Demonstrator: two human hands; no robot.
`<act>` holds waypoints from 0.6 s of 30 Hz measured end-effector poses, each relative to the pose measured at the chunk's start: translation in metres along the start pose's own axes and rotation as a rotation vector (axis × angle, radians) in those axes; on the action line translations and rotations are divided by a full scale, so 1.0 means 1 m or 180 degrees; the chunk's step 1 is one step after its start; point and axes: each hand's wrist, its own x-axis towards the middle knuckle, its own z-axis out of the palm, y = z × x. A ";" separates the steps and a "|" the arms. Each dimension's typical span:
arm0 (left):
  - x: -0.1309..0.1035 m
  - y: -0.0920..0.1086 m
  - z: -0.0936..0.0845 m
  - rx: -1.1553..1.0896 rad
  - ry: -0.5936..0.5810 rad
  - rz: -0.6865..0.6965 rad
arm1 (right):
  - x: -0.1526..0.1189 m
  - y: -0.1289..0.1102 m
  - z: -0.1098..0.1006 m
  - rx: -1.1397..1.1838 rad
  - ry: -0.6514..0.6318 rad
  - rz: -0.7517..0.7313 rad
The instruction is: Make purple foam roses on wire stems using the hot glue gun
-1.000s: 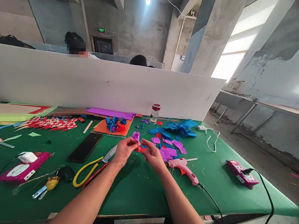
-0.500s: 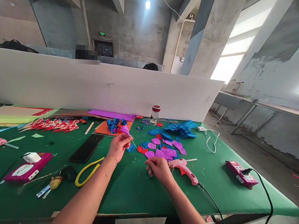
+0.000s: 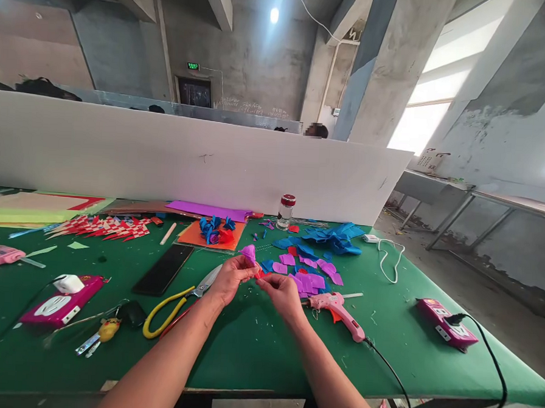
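Observation:
My left hand is closed in a pinch on a small purple paper flower, which sticks up above the fingertips. Close beside it, my right hand has thumb and finger pressed together; what they hold, if anything, is too small to name. Red paper shows between the two sets of fingertips, and I cannot tell whether it is held or lies behind. Purple paper petals are scattered just past my right hand, with blue crepe paper behind them. A pink glue gun lies to its right.
Yellow-handled scissors and a black phone lie left of my left arm. Finished blue and red paper flowers rest on an orange sheet. A glass jar stands by the white partition. Magenta power strips sit at both sides.
My right hand has moved up and left to meet my left hand. The left hand, with the purple flower, has shifted right and slightly down. More of the scissors shows.

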 end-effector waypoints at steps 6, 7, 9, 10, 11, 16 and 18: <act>0.006 0.006 -0.009 -0.0700 0.0333 0.0063 | -0.039 0.008 -0.011 -0.0270 -0.0116 0.0322; 0.007 0.006 -0.011 -0.0719 0.0419 0.0119 | -0.046 0.007 -0.012 -0.0305 -0.0150 0.0344; 0.009 0.007 -0.012 -0.0650 0.0485 0.0158 | -0.057 0.002 -0.012 -0.0301 -0.0199 0.0401; 0.009 0.007 -0.012 -0.0597 0.0485 0.0158 | -0.063 -0.002 -0.011 -0.0274 -0.0216 0.0431; 0.009 0.006 -0.011 -0.0552 0.0474 0.0150 | -0.069 -0.006 -0.010 -0.0240 -0.0227 0.0461; 0.007 0.007 -0.005 -0.0415 0.0441 0.0126 | -0.114 -0.020 -0.008 0.0004 -0.0560 0.0661; 0.007 0.007 -0.004 -0.0380 0.0427 0.0127 | -0.136 -0.014 -0.009 0.0054 -0.0970 0.0821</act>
